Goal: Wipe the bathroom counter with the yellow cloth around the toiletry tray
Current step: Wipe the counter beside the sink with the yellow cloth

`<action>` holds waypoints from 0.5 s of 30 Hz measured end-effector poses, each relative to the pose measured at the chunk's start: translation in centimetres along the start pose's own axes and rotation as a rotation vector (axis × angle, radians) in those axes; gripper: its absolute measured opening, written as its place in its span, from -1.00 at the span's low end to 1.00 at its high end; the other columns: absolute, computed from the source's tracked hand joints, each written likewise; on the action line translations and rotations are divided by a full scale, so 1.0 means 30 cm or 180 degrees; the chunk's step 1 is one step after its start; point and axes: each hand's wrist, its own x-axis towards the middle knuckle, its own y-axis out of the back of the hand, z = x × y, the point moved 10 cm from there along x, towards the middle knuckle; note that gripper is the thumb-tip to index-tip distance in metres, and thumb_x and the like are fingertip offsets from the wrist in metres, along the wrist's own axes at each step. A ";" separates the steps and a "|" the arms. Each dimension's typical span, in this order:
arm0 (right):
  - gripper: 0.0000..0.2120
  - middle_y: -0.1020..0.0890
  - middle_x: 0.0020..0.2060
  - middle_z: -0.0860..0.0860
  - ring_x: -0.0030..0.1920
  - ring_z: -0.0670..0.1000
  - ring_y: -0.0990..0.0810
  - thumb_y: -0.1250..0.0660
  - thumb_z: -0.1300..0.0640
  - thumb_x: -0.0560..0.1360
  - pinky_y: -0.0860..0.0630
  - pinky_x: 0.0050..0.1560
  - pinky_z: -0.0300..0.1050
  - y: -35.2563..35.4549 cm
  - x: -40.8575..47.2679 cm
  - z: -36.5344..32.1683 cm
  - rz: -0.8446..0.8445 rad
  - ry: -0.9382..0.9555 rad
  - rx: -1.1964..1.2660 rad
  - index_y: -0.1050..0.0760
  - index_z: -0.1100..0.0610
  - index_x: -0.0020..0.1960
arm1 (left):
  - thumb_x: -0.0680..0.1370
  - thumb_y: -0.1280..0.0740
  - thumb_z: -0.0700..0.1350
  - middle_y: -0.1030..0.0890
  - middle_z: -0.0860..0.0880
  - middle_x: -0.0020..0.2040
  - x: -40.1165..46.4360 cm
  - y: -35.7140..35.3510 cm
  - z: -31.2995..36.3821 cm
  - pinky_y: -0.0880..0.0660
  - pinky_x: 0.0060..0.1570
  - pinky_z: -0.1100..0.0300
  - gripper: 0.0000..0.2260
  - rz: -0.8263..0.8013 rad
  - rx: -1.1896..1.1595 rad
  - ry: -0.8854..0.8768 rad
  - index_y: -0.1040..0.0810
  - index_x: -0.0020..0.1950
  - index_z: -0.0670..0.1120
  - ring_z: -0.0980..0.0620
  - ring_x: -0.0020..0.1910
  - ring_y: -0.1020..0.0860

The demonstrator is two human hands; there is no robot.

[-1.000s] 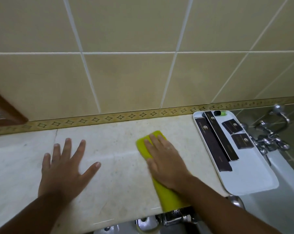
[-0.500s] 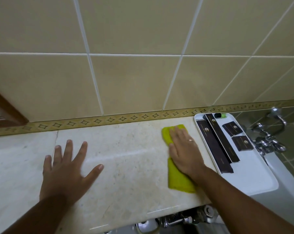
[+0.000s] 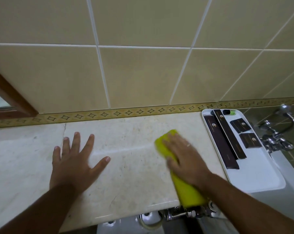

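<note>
A cream marble counter (image 3: 129, 166) runs along the tiled wall. My right hand (image 3: 185, 159) lies flat on the folded yellow cloth (image 3: 188, 191), pressing it to the counter just left of the toiletry tray; the cloth's near end hangs over the counter's front edge. The white toiletry tray (image 3: 261, 176) sits at the counter's right end and holds dark boxes (image 3: 227, 141) and a small green item. My left hand (image 3: 71, 162) rests flat on the counter at the left, fingers spread, holding nothing.
Beige wall tiles with a patterned border strip (image 3: 109, 114) back the counter. A chrome tap (image 3: 278, 135) and a white tub lie beyond the tray on the right. Chrome fittings (image 3: 185, 212) show below the counter's front edge. A wooden frame (image 3: 9, 97) is at the left.
My right hand slid the cloth right and toward the wall beside the tray, then back toward the front edge. My left hand stayed planted on the counter.
</note>
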 end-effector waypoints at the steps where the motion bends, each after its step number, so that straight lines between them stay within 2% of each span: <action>1: -0.45 -0.13 0.58 0.02 0.58 0.03 0.01 -0.13 -0.05 0.58 0.00 0.55 0.03 0.044 0.046 0.083 0.0168 -0.0630 -0.0112 -0.14 -0.05 0.55 | 0.39 0.20 0.60 0.04 -0.10 0.67 0.002 -0.003 -0.003 0.08 0.54 -0.26 -0.09 0.0008 -0.0003 0.0000 0.01 0.64 0.16 -0.24 0.63 0.03; 3: -0.43 -0.09 0.58 0.08 0.58 0.12 0.01 -0.08 -0.04 0.59 0.05 0.55 0.07 0.079 0.151 0.104 0.0285 -0.1352 -0.0311 -0.10 0.03 0.57 | 0.40 0.18 0.60 0.04 -0.10 0.67 -0.002 -0.009 -0.006 0.08 0.54 -0.26 -0.10 0.0012 -0.0019 -0.0006 0.00 0.64 0.16 -0.24 0.63 0.03; 4: -0.42 -0.05 0.59 0.11 0.58 0.17 0.04 -0.04 -0.06 0.60 0.07 0.55 0.10 0.065 0.196 0.050 0.0214 -0.1359 -0.0381 -0.04 0.06 0.58 | 0.40 0.18 0.60 0.03 -0.10 0.66 -0.002 -0.009 -0.004 0.08 0.54 -0.26 -0.10 0.0027 -0.0048 -0.0024 0.00 0.64 0.16 -0.25 0.63 0.02; 5: -0.41 -0.01 0.59 0.16 0.57 0.21 0.06 0.00 -0.07 0.61 0.09 0.55 0.12 0.030 0.225 -0.036 0.0128 -0.1104 -0.0502 0.02 0.08 0.59 | 0.41 0.18 0.59 0.02 -0.10 0.66 -0.004 -0.008 -0.004 0.07 0.54 -0.26 -0.11 0.0044 -0.0069 -0.0025 -0.01 0.64 0.16 -0.25 0.63 0.02; 7: -0.41 -0.05 0.57 0.21 0.56 0.27 -0.01 0.06 -0.09 0.61 0.04 0.55 0.16 -0.060 0.178 -0.260 -0.0086 0.0030 -0.0602 -0.01 0.10 0.59 | 0.41 0.19 0.59 0.02 -0.11 0.66 -0.009 -0.003 -0.003 0.07 0.54 -0.25 -0.11 0.0060 -0.0063 0.0000 0.00 0.64 0.16 -0.24 0.63 0.02; 9: -0.43 -0.18 0.56 0.13 0.55 0.19 -0.12 0.04 -0.16 0.62 -0.05 0.54 0.12 -0.112 0.007 -0.379 -0.0196 0.1037 -0.0515 -0.13 0.05 0.56 | 0.41 0.19 0.59 0.02 -0.11 0.66 -0.010 0.002 0.000 0.06 0.54 -0.24 -0.11 0.0062 -0.0037 -0.0003 0.00 0.64 0.16 -0.24 0.63 0.02; 10: -0.43 -0.19 0.56 0.08 0.56 0.14 -0.12 0.03 -0.21 0.62 -0.05 0.54 0.08 -0.110 -0.057 -0.358 -0.0294 0.1184 -0.0435 -0.16 0.01 0.55 | 0.41 0.19 0.59 0.02 -0.11 0.66 -0.009 0.004 0.000 0.07 0.54 -0.24 -0.11 0.0060 -0.0030 -0.0005 0.00 0.64 0.15 -0.24 0.63 0.02; 12: -0.40 -0.14 0.58 0.04 0.58 0.09 -0.03 0.03 -0.28 0.60 -0.03 0.52 0.06 -0.078 -0.084 -0.207 -0.0254 0.0909 -0.0477 -0.14 -0.04 0.56 | 0.41 0.19 0.59 0.01 -0.11 0.66 -0.008 0.004 0.001 0.08 0.54 -0.25 -0.10 0.0040 -0.0061 -0.0024 -0.01 0.64 0.15 -0.24 0.63 0.02; 15: -0.38 -0.01 0.60 0.02 0.59 0.06 0.12 0.10 -0.27 0.59 0.03 0.55 0.08 0.021 0.034 0.062 0.0004 -0.0450 -0.0387 -0.03 -0.05 0.59 | 0.39 0.20 0.60 0.04 -0.11 0.66 -0.006 0.004 0.001 0.08 0.55 -0.26 -0.09 0.0034 -0.0079 -0.0028 0.01 0.64 0.15 -0.25 0.63 0.04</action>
